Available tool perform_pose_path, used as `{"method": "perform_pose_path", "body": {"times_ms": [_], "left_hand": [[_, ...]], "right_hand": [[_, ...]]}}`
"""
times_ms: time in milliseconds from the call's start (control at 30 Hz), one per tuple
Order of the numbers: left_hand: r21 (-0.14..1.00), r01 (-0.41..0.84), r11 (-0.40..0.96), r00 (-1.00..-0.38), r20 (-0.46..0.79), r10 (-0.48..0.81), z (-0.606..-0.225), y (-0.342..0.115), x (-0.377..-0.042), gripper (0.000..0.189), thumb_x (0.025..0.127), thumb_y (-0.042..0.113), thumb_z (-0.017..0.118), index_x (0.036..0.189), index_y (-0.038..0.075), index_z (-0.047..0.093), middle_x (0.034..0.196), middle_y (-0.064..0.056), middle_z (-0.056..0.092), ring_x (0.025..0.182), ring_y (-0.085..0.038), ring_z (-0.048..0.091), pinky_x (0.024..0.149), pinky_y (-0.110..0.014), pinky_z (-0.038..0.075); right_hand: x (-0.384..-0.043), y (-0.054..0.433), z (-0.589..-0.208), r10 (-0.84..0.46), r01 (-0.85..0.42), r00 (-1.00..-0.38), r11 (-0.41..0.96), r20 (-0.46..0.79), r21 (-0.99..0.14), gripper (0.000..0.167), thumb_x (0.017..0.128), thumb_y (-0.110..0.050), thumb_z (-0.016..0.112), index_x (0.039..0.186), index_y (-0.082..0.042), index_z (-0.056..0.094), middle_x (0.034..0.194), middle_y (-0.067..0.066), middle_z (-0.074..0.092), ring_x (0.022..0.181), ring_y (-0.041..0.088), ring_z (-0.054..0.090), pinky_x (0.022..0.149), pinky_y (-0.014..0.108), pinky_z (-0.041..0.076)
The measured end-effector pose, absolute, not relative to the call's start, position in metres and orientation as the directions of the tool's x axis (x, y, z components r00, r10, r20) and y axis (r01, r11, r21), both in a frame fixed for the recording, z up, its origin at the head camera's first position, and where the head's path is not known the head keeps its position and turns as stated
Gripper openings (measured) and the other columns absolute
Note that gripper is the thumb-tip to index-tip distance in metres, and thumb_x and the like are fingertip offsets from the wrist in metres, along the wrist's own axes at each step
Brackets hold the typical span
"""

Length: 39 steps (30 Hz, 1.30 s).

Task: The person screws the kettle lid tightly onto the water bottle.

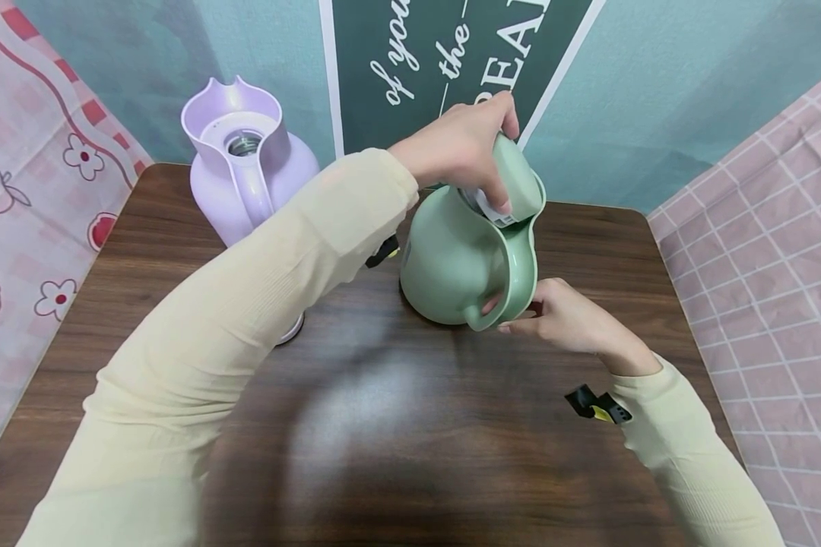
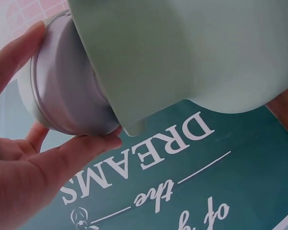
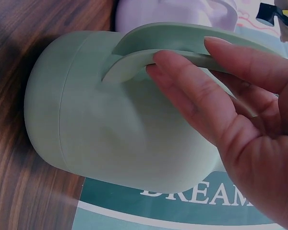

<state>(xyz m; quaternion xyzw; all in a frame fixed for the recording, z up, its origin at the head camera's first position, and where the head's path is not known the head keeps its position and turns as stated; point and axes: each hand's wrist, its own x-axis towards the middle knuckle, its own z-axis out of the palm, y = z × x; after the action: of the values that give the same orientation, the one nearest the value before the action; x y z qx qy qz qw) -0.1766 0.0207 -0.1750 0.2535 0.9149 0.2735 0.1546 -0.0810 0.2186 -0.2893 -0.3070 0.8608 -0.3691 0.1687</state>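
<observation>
A pale green thermos jug [image 1: 451, 251] stands on the wooden table, its handle turned toward the front right. My left hand [image 1: 467, 148] grips a round stopper [image 1: 516, 178] with a green top at the jug's mouth. In the left wrist view, thumb and fingers spread around the side of the stopper [image 2: 69, 81], and its lower part is hidden behind the jug's rim. My right hand [image 1: 564, 315] holds the jug's handle [image 1: 516, 266]. The right wrist view shows fingers passed through the handle [image 3: 129, 67] and the thumb on its outer side.
A lilac thermos jug [image 1: 294, 163] of similar shape stands at the back left, its mouth uncovered, partly behind my left sleeve. A dark green poster [image 1: 356, 76] with white lettering hangs behind the table [image 1: 397, 456]. Patterned pink sheets [image 1: 780, 228] border both sides.
</observation>
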Motion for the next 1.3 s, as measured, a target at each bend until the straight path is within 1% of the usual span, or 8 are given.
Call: {"method": "perform_pose_path", "body": {"times_ms": [167, 333, 433, 567, 733, 933, 1167, 1300], "left_hand": [[0.551, 0.384, 0.741, -0.817, -0.17, 0.551, -0.173, 0.022, -0.179, 0.076, 0.064, 0.025, 0.082, 0.122, 0.013, 0.035, 0.116, 0.0, 0.048, 0.103, -0.012, 0.041, 0.083, -0.022, 0.034], [0.505, 0.401, 0.764, -0.814, -0.186, 0.55, -0.171, 0.026, -0.18, 0.077, 0.066, 0.031, 0.081, 0.123, 0.011, 0.034, 0.117, -0.001, 0.047, 0.104, -0.012, 0.041, 0.084, -0.022, 0.033], [0.487, 0.418, 0.767, -0.809, -0.185, 0.558, -0.172, 0.028, -0.179, 0.08, 0.066, 0.036, 0.08, 0.126, 0.011, 0.033, 0.118, -0.001, 0.047, 0.103, -0.012, 0.041, 0.085, -0.022, 0.034], [0.434, 0.453, 0.778, -0.803, -0.181, 0.568, -0.173, 0.033, -0.177, 0.08, 0.067, 0.042, 0.078, 0.126, 0.009, 0.037, 0.114, -0.001, 0.048, 0.1, -0.012, 0.043, 0.083, -0.023, 0.036], [0.382, 0.477, 0.791, -0.802, -0.178, 0.57, -0.174, 0.037, -0.177, 0.068, 0.069, 0.043, 0.075, 0.12, 0.008, 0.045, 0.107, 0.0, 0.048, 0.095, -0.013, 0.043, 0.077, -0.023, 0.037], [0.473, 0.442, 0.762, -0.811, -0.152, 0.565, -0.175, 0.032, -0.177, 0.066, 0.068, 0.038, 0.077, 0.118, 0.009, 0.046, 0.107, 0.0, 0.049, 0.096, -0.012, 0.044, 0.077, -0.021, 0.038], [0.603, 0.355, 0.714, -0.822, -0.161, 0.546, -0.177, 0.024, -0.177, 0.075, 0.066, 0.032, 0.08, 0.127, 0.013, 0.041, 0.118, 0.001, 0.047, 0.103, -0.011, 0.042, 0.082, -0.021, 0.035], [0.644, 0.315, 0.697, -0.818, -0.188, 0.543, -0.179, 0.02, -0.177, 0.076, 0.066, 0.028, 0.08, 0.128, 0.015, 0.038, 0.123, 0.001, 0.044, 0.106, -0.011, 0.041, 0.085, -0.021, 0.034]], "right_hand": [[-0.082, 0.219, -0.29, -0.656, -0.406, -0.752, 0.536, -0.062, -0.74, 0.023, 0.076, 0.003, 0.07, 0.096, -0.008, 0.069, 0.09, -0.005, 0.067, 0.082, 0.007, 0.061, 0.069, 0.026, 0.049], [-0.082, 0.219, -0.289, -0.657, -0.398, -0.75, 0.534, -0.071, -0.746, 0.022, 0.076, 0.002, 0.07, 0.097, -0.008, 0.069, 0.091, -0.004, 0.067, 0.083, 0.007, 0.061, 0.069, 0.024, 0.048], [-0.083, 0.219, -0.289, -0.658, -0.393, -0.749, 0.536, -0.079, -0.747, 0.022, 0.077, 0.001, 0.07, 0.098, -0.008, 0.068, 0.092, -0.004, 0.067, 0.082, 0.008, 0.061, 0.069, 0.026, 0.049], [-0.083, 0.219, -0.289, -0.661, -0.398, -0.747, 0.537, -0.077, -0.744, 0.022, 0.078, 0.0, 0.07, 0.098, -0.008, 0.068, 0.093, -0.005, 0.067, 0.083, 0.008, 0.061, 0.069, 0.027, 0.049], [-0.083, 0.219, -0.29, -0.67, -0.411, -0.74, 0.529, -0.067, -0.743, 0.023, 0.077, 0.001, 0.07, 0.097, -0.009, 0.069, 0.093, -0.005, 0.067, 0.084, 0.007, 0.061, 0.07, 0.024, 0.047], [-0.083, 0.22, -0.289, -0.673, -0.42, -0.737, 0.527, -0.061, -0.739, 0.022, 0.077, -0.001, 0.07, 0.096, -0.011, 0.069, 0.091, -0.008, 0.067, 0.081, 0.007, 0.06, 0.069, 0.023, 0.046], [-0.083, 0.22, -0.289, -0.676, -0.406, -0.734, 0.519, -0.071, -0.752, 0.022, 0.078, 0.0, 0.069, 0.098, -0.01, 0.068, 0.093, -0.007, 0.067, 0.082, 0.008, 0.06, 0.069, 0.023, 0.046], [-0.083, 0.22, -0.289, -0.671, -0.404, -0.738, 0.525, -0.073, -0.749, 0.021, 0.079, -0.002, 0.069, 0.098, -0.01, 0.068, 0.093, -0.006, 0.067, 0.082, 0.007, 0.06, 0.068, 0.025, 0.047]]}}
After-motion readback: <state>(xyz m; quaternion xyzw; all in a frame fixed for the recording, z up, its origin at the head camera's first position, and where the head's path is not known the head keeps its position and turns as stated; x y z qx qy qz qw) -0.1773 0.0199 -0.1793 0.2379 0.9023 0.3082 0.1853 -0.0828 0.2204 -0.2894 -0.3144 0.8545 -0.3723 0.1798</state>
